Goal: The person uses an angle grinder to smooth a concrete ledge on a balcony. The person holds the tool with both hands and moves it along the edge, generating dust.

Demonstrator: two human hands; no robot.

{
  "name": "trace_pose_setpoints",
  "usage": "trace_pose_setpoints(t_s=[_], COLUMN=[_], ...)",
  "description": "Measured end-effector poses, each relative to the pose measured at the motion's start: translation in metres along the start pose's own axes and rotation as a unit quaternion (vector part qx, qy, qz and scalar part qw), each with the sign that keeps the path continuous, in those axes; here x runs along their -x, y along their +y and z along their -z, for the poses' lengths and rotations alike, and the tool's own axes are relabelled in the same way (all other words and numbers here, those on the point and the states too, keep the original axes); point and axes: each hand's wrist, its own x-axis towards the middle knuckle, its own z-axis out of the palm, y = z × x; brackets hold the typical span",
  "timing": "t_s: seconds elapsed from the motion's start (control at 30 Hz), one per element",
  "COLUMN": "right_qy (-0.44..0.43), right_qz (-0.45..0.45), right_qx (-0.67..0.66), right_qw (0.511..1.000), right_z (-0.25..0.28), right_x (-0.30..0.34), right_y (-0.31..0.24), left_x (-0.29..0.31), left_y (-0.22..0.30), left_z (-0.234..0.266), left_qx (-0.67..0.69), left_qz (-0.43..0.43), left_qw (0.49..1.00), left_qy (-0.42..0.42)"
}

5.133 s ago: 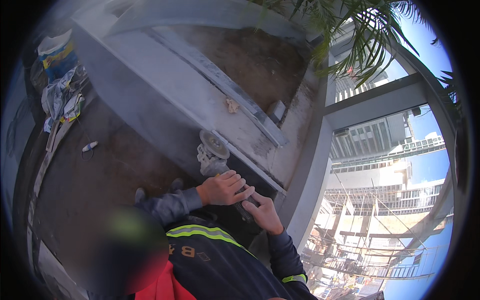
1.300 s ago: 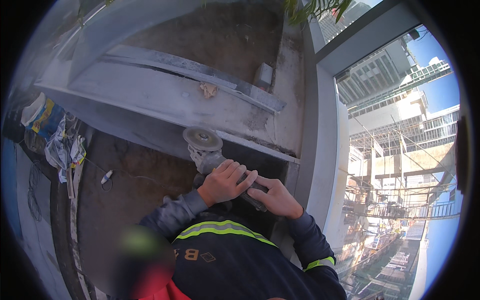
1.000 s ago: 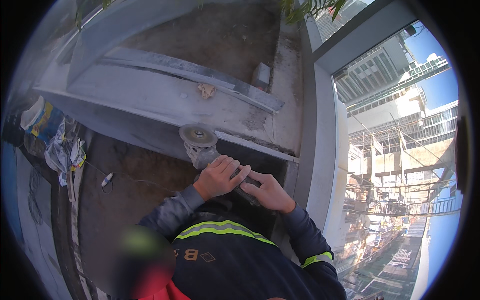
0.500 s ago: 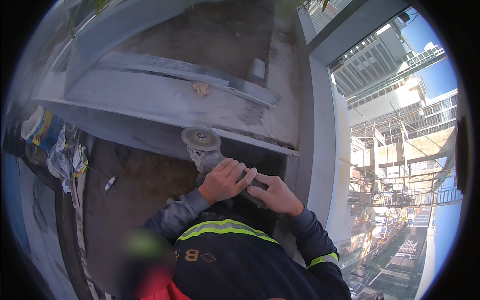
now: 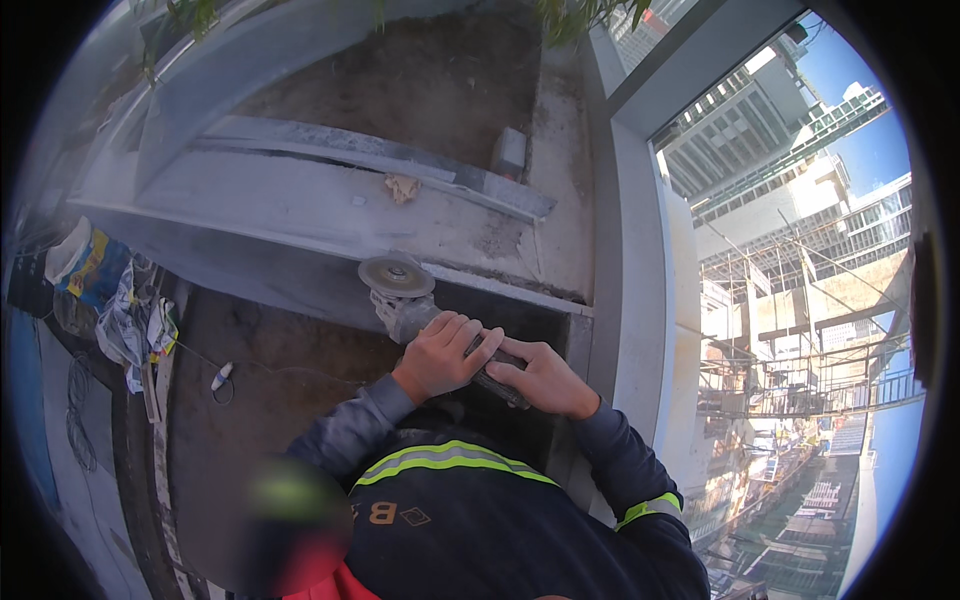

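An angle grinder (image 5: 402,318) with a round, flat disc (image 5: 396,276) is held between both my hands. My left hand (image 5: 440,356) is closed around the middle of its body, fingers wrapped over the top. Behind it, my right hand (image 5: 543,378) grips the rear of the dark handle. The disc lies at the front edge of a pale ledge (image 5: 300,215); whether it touches the edge I cannot tell. Dust coats the grinder's head, and the underside of the tool is hidden by my hands.
A crumpled tan lump (image 5: 402,188) lies on the ledge, near a long loose strip (image 5: 350,150). At left are bags (image 5: 125,320) and a white cable connector (image 5: 221,377) on a thin cord. A window frame (image 5: 640,250) borders the right, with buildings and scaffolding (image 5: 790,320) outside.
The view has shifted slightly. The grinder and both hands sit a little further left in the picture, the disc still near the ledge's edge. My grip is unchanged.
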Motion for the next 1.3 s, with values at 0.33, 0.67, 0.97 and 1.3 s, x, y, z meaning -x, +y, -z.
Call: trace_pose_setpoints(t_s=[0.33, 0.67, 0.97, 1.3], right_qy=[0.019, 0.016, 0.038, 0.003], right_qz=[0.024, 0.0, 0.067, -0.036], right_qx=[-0.016, 0.011, -0.007, -0.027], right_qw=[0.999, 1.0, 0.997, 0.999], right_z=[-0.001, 0.002, 0.001, 0.01], right_x=[-0.002, 0.008, 0.001, 0.006], right_y=[0.001, -0.002, 0.012, -0.004], left_x=[0.001, -0.006, -0.006, -0.01], left_y=[-0.003, 0.005, 0.003, 0.006], left_z=[-0.004, -0.001, -0.004, -0.003], left_qx=[-0.001, 0.014, 0.001, 0.005], left_qz=[0.002, 0.003, 0.002, 0.009], left_qw=[1.0, 1.0, 1.0, 1.0], left_qy=[0.0, 0.008, -0.001, -0.013])
